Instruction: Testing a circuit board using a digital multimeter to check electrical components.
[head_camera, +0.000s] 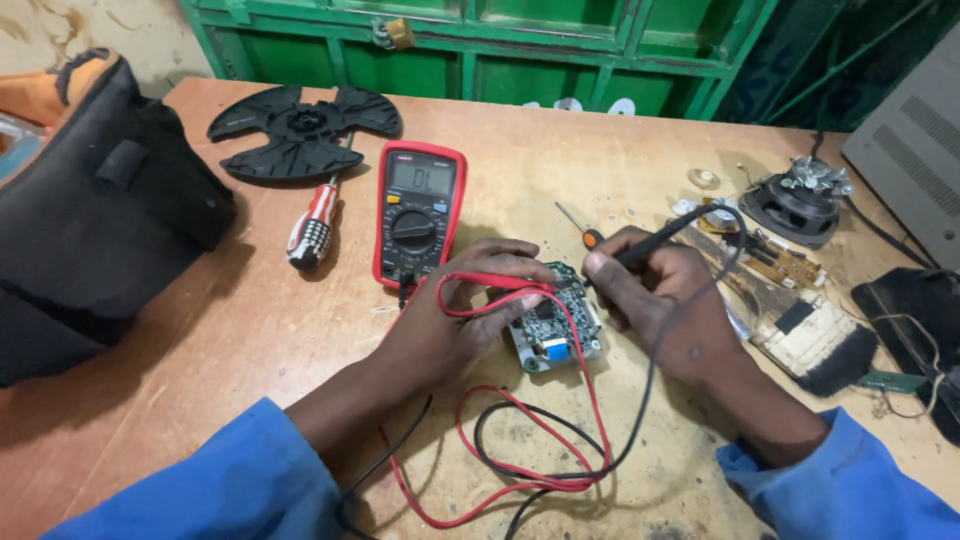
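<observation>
A small green circuit board (553, 325) with a blue connector lies on the wooden table (240, 330). My left hand (465, 310) holds the red test probe (500, 282), its tip down on the board. My right hand (650, 295) grips the black test probe (655, 240) like a pen, with the tip at the board's far edge. Red and black leads (530, 450) loop over the table toward me. A red multimeter (418, 212) with a lit display stands just beyond my left hand.
A red-and-white handled screwdriver (312, 232) and a black plastic fan blade (300, 128) lie at the back left. A black bag (90, 210) fills the left side. A small orange-handled screwdriver (580, 228), a speaker (800, 200), another circuit board (780, 262) and a brush (815, 345) sit at the right.
</observation>
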